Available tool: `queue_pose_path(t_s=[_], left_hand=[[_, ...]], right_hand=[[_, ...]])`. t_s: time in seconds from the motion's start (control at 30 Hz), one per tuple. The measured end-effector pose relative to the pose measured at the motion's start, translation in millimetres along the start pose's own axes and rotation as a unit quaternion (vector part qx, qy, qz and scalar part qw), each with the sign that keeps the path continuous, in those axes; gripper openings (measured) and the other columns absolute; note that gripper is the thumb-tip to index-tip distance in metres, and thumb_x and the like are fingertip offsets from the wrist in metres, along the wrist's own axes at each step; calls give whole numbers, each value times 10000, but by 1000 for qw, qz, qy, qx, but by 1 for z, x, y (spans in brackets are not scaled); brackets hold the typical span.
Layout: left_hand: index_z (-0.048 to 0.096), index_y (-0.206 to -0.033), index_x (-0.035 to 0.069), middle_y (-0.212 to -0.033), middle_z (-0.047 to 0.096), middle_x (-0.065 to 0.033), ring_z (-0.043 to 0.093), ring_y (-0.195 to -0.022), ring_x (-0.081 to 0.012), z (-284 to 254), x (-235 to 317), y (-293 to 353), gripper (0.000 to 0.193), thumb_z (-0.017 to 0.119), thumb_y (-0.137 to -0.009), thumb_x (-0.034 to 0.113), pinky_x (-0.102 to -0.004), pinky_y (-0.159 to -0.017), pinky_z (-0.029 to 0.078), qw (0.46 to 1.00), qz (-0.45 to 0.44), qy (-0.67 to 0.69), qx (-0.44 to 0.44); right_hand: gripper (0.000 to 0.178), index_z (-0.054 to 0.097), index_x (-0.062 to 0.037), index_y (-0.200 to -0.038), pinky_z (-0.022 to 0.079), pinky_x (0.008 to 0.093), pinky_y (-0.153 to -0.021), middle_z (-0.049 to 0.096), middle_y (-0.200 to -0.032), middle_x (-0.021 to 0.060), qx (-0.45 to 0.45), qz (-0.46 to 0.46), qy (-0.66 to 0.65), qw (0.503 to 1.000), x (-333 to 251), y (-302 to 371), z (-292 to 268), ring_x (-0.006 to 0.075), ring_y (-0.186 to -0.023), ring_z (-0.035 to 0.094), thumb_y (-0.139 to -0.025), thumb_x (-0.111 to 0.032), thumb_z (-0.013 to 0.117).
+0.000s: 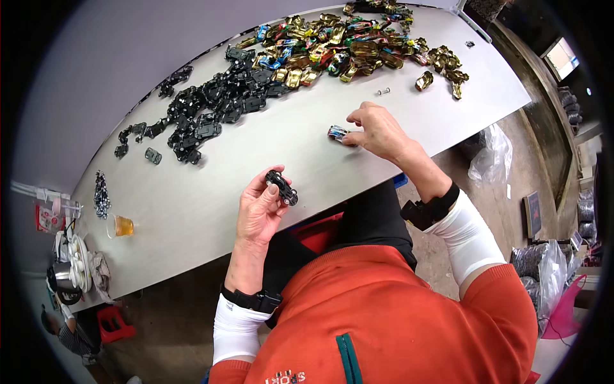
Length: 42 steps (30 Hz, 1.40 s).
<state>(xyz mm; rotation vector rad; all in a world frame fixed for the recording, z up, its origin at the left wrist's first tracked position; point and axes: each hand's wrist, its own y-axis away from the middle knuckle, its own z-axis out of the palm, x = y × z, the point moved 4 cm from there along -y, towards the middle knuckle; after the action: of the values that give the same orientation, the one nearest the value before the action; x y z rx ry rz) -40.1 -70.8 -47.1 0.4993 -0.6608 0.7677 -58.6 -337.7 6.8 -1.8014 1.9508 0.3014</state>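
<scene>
My left hand (pixel 254 211) is closed around a black toy car chassis (pixel 281 187) with small wheels, held above the near side of the table. To its right, a colourful toy car shell (pixel 338 133) in white, blue and black rests on the tabletop. My right hand (pixel 380 133) hovers over that spot with thumb and fingers apart. Its thumb tip meets or overlaps the shell's right end; which of the two I cannot tell. Just beyond this hand lies a small wheel axle (pixel 384 91).
Black chassis parts (pixel 217 99) are heaped left of centre; shiny gold and coloured car shells (pixel 332 45) are piled farther back. At the left stand a cup of amber drink (pixel 120 226) and a heap of small wheels (pixel 101 195). The table's near edge (pixel 192 261) runs past my lap.
</scene>
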Motion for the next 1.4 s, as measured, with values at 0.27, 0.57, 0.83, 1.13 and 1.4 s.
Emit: queue_pose_path(t_s=[0.27, 0.57, 0.83, 1.13, 1.4], left_hand=[[517, -1209, -20, -1025, 617, -153, 590, -764, -136, 7, 9, 8, 445, 683, -811, 90, -206, -535, 464, 997, 66, 31, -31], [589, -1115, -9, -978, 653, -134, 613, -768, -135, 14, 19, 7, 342, 691, -794, 50, -218, -542, 480, 993, 115, -16, 0], [590, -1110, -12, -978, 653, -130, 610, -767, -137, 20, 22, 6, 339, 693, -790, 39, -235, -553, 486, 992, 124, -34, -5], [609, -1072, -25, -908, 662, -102, 611, -718, -140, 30, 21, 8, 339, 718, -754, 12, -243, -579, 500, 985, 146, -87, -10], [615, -1069, -21, -896, 648, -72, 605, -743, -124, 34, 24, 9, 351, 733, -742, 23, -235, -590, 504, 980, 163, -113, -31]], right_hand=[[194, 646, 17, -892, 463, 260, -468, 647, -743, 85, -60, 91, -412, 905, -43, 4, 12, 139, -622, 621, -787, -138, 697], [185, 610, 55, -950, 478, 209, -538, 644, -738, 67, -59, 23, -502, 863, -109, 44, 23, 80, -626, 602, -802, -36, 673], [158, 608, 73, -903, 493, 231, -563, 631, -724, 86, -43, -7, -484, 874, -106, 44, 26, 107, -639, 616, -785, -6, 677], [178, 620, 49, -886, 469, 251, -519, 584, -729, 78, 5, -39, -417, 908, -107, 47, 22, 114, -620, 609, -737, 20, 713], [223, 590, 47, -947, 502, 241, -549, 616, -776, 109, -44, -20, -430, 902, -111, 49, 23, 128, -660, 638, -753, 24, 696]])
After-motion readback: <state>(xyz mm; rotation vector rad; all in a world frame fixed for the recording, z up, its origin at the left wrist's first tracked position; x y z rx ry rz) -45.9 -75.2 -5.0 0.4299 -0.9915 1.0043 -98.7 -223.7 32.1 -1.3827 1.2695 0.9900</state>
